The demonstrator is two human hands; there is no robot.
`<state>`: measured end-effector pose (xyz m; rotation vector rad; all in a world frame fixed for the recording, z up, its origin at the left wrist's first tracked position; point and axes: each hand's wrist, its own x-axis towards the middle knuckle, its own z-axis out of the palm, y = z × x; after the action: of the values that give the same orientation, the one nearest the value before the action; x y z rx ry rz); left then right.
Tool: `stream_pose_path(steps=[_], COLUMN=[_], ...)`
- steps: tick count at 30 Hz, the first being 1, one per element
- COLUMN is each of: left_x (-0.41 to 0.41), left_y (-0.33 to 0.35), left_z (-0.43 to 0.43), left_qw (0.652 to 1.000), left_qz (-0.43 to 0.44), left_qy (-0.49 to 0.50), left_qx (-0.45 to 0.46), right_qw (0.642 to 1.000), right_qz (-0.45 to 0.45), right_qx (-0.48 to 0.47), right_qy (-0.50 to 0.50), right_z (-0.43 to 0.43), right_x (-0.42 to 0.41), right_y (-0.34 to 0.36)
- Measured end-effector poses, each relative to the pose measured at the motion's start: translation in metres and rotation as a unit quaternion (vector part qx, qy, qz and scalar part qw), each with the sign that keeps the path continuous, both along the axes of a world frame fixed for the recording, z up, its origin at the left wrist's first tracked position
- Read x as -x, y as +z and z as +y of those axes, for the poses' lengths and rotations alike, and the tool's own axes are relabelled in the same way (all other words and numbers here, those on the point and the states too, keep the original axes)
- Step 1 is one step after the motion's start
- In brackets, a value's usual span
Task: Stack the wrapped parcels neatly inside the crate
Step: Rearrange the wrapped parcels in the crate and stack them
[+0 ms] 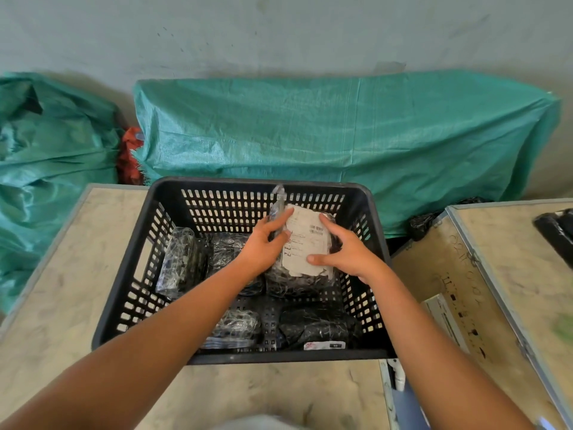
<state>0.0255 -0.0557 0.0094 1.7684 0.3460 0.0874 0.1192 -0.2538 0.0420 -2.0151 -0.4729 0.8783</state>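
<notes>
Head view, crate: black slotted plastic crate [148, 243] standing on a pale, scuffed counter [71, 274], near its far edge.
Head view, held parcel: a parcel in clear and dark wrap with a white shipping label [305, 243] facing up, in the crate's far right part, tilted, resting on the parcels under it.
Head view, left hand: left hand [263, 243] on the parcel's left edge, fingers [280, 217] spread and curled round the wrap.
Head view, right hand: right hand [347, 249] on the parcel's right side, thumb pressing the label, fingers spread over the edge; both hands grip this one parcel.
Head view, other parcels: dark wrapped parcels along the far left [183, 262] and the near side [316, 327] of the crate floor.
Head view, surroundings: green woven sacks [341, 128] against the wall behind; a wooden case [465, 274] just right of the counter.
</notes>
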Motion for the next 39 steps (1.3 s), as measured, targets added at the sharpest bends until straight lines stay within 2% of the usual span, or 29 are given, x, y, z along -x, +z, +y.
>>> stream_pose_path(steps=[3, 11, 15, 23, 30, 32, 35, 39], left_x=[-0.008, -0.015, -0.014, -0.020, -0.022, -0.020, -0.009, 0.018], left_y=[-0.016, -0.032, -0.059, -0.076, -0.049, -0.035, -0.011, 0.005], left_z=[0.002, 0.005, 0.003, 0.005, 0.005, 0.004, 0.003, -0.003], left_qw=[0.994, 0.984, 0.968, 0.962, 0.953, 0.949, 0.952, 0.941], left_qz=[0.074, 0.102, 0.163, 0.201, 0.210, 0.203, 0.173, 0.163], left_qy=[-0.033, -0.040, -0.060, -0.062, -0.061, -0.063, -0.083, -0.193], left_qx=[-0.076, -0.141, -0.179, -0.174, -0.209, -0.231, -0.239, -0.224], right_qw=[0.999, 0.997, 0.995, 0.995, 0.990, 0.991, 0.994, 0.980], right_qz=[-0.006, -0.033, -0.047, -0.022, -0.086, -0.092, -0.056, 0.010], right_qx=[0.031, 0.060, 0.073, 0.075, 0.086, 0.077, 0.090, 0.143], right_qy=[0.011, -0.033, -0.041, -0.054, -0.076, -0.060, 0.001, 0.140], right_z=[0.012, 0.029, 0.026, 0.026, 0.025, 0.018, -0.001, -0.033], right_x=[-0.006, -0.007, -0.015, -0.016, -0.012, -0.011, -0.005, 0.015], right_y=[-0.013, -0.067, -0.098, -0.095, -0.077, -0.051, -0.015, 0.008])
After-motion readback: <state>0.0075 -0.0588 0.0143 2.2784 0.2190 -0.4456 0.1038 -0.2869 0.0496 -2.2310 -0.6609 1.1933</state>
